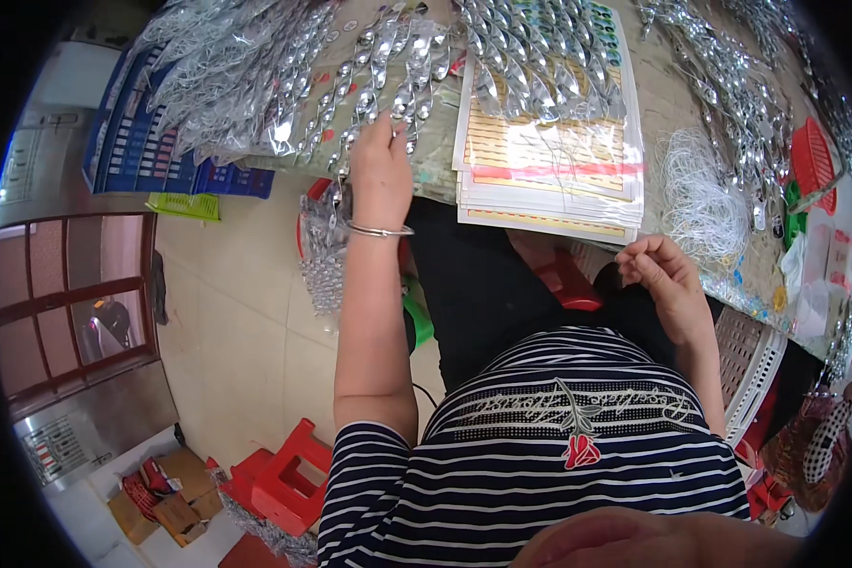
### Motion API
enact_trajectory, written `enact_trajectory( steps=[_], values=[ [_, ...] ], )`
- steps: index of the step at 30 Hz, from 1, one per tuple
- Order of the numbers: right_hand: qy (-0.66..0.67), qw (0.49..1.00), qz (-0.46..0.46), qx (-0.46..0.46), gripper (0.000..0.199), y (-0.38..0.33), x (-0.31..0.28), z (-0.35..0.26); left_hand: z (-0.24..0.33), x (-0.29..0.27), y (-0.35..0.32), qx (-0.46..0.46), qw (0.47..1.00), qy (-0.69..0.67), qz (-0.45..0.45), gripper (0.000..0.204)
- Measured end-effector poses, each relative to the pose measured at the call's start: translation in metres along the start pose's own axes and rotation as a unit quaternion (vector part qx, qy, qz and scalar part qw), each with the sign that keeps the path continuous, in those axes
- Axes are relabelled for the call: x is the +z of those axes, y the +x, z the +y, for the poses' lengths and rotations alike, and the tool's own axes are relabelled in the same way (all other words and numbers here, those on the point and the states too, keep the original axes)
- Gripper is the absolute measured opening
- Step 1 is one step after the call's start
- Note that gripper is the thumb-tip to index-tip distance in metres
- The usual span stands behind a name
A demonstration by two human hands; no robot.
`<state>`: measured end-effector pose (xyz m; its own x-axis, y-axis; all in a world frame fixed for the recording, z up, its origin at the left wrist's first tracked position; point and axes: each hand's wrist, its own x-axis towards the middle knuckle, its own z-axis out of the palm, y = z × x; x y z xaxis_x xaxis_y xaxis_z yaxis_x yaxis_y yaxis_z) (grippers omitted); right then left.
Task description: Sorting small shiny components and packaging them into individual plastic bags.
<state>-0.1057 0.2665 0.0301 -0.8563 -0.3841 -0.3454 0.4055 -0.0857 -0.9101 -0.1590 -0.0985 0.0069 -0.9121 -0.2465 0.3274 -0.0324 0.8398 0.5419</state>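
My left hand reaches over the table's edge, thumb and fingers closed on one of the shiny twisted silver strips lying there. My right hand is held low beside the front edge, its thumb and fingertips pinched together; whatever is between them is too small to make out. Between the hands lies a stack of printed sheets with yellow and red bands. More silver spirals cover its far part, and fine white threads trail over the pages. Right of the stack is a loose tangle of white string.
A blue plastic crate stands at the left under heaped silver strands. A red basket sits far right on the table. Red stools stand on the floor at lower left, near a cardboard box. A white perforated crate is beside me.
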Motion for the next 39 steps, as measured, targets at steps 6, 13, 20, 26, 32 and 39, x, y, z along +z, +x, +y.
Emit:
enact_trajectory(
  steps=[6,13,20,26,32,39],
  values=[
    [-0.014,1.0,-0.005,0.008,0.015,0.003,0.003,-0.001,0.001,0.03,-0.01,0.038,0.998,0.05,0.027,0.031],
    [-0.025,0.999,-0.007,0.031,0.014,0.008,0.013,0.001,0.006,0.04,-0.014,0.058,0.997,0.032,0.033,0.035],
    [-0.027,0.999,-0.015,0.038,0.014,0.005,0.014,0.005,0.01,0.044,-0.011,0.04,0.996,0.052,0.056,0.033],
    [-0.025,0.997,-0.036,0.061,0.016,0.004,0.018,0.003,0.013,0.04,-0.005,0.045,0.995,0.055,0.067,0.023],
    [-0.025,0.996,-0.042,0.07,0.015,0.004,0.021,0.003,0.018,0.035,-0.004,0.055,0.994,0.081,0.046,0.014],
    [-0.036,0.997,-0.029,0.064,0.015,0.004,0.021,0.007,0.032,0.029,-0.008,-0.007,0.987,0.158,0.026,0.019]
  ],
)
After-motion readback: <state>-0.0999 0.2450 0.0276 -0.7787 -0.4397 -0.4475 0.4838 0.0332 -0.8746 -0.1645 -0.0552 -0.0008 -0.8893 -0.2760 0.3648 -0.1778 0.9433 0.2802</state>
